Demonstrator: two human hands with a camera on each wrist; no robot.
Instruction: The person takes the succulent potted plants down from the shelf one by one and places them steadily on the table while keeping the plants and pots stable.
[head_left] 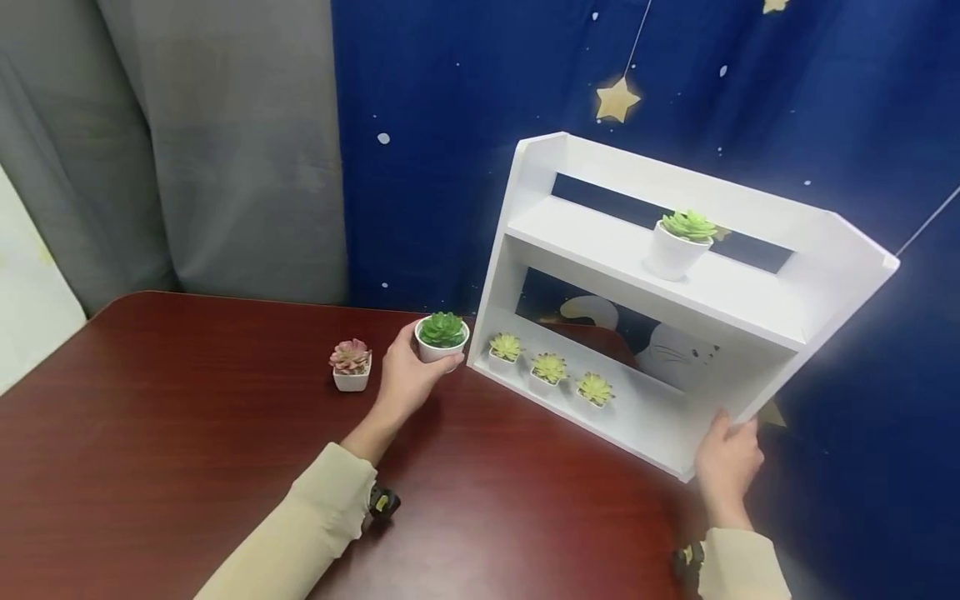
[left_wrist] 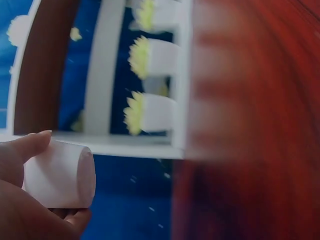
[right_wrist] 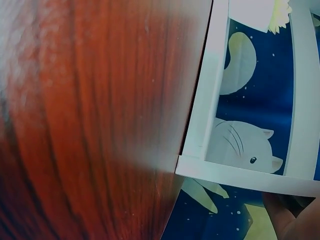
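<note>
My left hand (head_left: pixel 408 375) holds a round white pot with a dark green succulent (head_left: pixel 442 331), just left of a white two-tier shelf (head_left: pixel 645 287). In the left wrist view, thumb and fingers wrap the white pot (left_wrist: pixel 60 175), its base facing right; the plant is hidden there. My right hand (head_left: pixel 729 458) grips the lower right side panel of the shelf. The right wrist view shows part of that hand (right_wrist: pixel 295 215) against the panel's outer face. Three small yellow-green succulents (head_left: pixel 547 368) stand on the lower tier, toward its left, and a larger light green succulent (head_left: pixel 678 242) on the upper tier.
A pink succulent in a square white pot (head_left: pixel 350 367) stands on the dark red wooden table (head_left: pixel 187 442), left of my left hand. Behind the table hang a grey curtain (head_left: pixel 240 150) and a blue curtain (head_left: pixel 435 167) with stars and a cat print.
</note>
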